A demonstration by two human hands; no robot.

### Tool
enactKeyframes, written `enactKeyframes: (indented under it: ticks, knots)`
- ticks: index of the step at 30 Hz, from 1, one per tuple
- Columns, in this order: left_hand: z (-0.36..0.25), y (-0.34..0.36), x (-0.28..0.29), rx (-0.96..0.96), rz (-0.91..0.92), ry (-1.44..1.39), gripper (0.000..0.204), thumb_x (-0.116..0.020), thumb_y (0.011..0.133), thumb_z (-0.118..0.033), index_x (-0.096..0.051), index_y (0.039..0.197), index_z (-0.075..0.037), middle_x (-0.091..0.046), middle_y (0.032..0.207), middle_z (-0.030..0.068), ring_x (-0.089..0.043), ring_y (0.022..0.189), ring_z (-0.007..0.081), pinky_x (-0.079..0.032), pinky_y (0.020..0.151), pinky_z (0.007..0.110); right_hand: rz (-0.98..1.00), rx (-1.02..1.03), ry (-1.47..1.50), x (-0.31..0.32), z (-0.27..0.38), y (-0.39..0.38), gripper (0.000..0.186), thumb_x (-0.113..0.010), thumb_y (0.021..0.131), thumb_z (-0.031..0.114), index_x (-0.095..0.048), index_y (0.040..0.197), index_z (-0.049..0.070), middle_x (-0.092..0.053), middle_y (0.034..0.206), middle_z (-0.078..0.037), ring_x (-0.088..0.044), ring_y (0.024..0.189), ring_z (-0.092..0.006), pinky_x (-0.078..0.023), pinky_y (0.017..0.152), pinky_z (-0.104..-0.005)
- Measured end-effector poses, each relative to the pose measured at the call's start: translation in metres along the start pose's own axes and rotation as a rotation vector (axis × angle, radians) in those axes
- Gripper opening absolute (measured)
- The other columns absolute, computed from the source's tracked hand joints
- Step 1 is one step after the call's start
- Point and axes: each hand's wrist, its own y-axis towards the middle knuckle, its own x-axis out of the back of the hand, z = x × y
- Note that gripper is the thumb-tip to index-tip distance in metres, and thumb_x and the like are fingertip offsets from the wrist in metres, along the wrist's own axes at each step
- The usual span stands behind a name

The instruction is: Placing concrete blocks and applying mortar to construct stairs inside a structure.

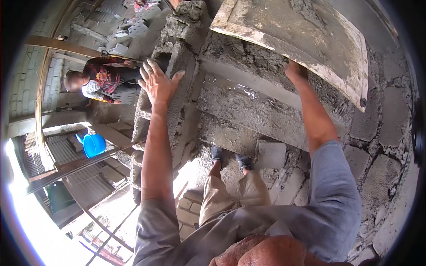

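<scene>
My left hand [157,82] lies flat with fingers spread against the side of a grey concrete block [177,44] at the end of a rough block wall. My right hand [295,71] reaches up under the lower edge of a large flat board [306,33] smeared with grey mortar and grips it; the fingers are hidden behind the board. Wet plaster [248,111] covers the wall between my arms. My feet in dark shoes [230,159] stand below on blocks.
Another person [95,82] in a patterned top crouches to the left, lower down. A blue bucket [93,144] sits beyond a metal rail. Loose concrete blocks [270,155] lie near my feet. The unplastered block wall [381,133] continues on the right.
</scene>
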Motion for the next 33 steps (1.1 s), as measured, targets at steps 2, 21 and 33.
enactKeyframes:
  ticks: [2, 21, 33]
  knots:
    - [0.003, -0.001, 0.003, 0.011, 0.011, 0.020, 0.117, -0.067, 0.069, -0.069, -0.019, 0.146, 0.005, -0.028, 0.150, 0.0249, -0.020, 0.141, 0.0393, -0.020, 0.111, 0.058, 0.392, -0.152, 0.014, 0.029, 0.003, -0.004, 0.044, -0.052, 0.092, 0.040, -0.061, 0.119, 0.007, -0.059, 0.123, -0.017, -0.054, 0.116, -0.0368, -0.043, 0.099, -0.0445]
    - [0.002, 0.002, 0.018, 0.029, 0.057, -0.084, 0.106, -0.068, 0.075, -0.059, -0.021, 0.147, 0.002, -0.024, 0.152, 0.0215, -0.016, 0.143, 0.0386, -0.015, 0.112, 0.060, 0.327, 0.217, -0.040, 0.233, 0.014, -0.206, 0.030, -0.058, 0.088, 0.031, -0.064, 0.087, 0.002, -0.064, 0.080, -0.023, -0.063, 0.078, -0.0417, -0.049, 0.071, -0.0495]
    - [0.010, -0.001, 0.033, 0.044, 0.100, -0.088, 0.101, -0.068, 0.076, -0.053, -0.021, 0.147, 0.002, -0.024, 0.153, 0.0217, -0.016, 0.143, 0.0402, -0.013, 0.113, 0.059, 0.255, 0.368, -0.181, 0.373, 0.116, -0.056, 0.028, -0.055, 0.090, 0.027, -0.065, 0.094, 0.001, -0.064, 0.089, -0.024, -0.061, 0.084, -0.0407, -0.048, 0.076, -0.0500]
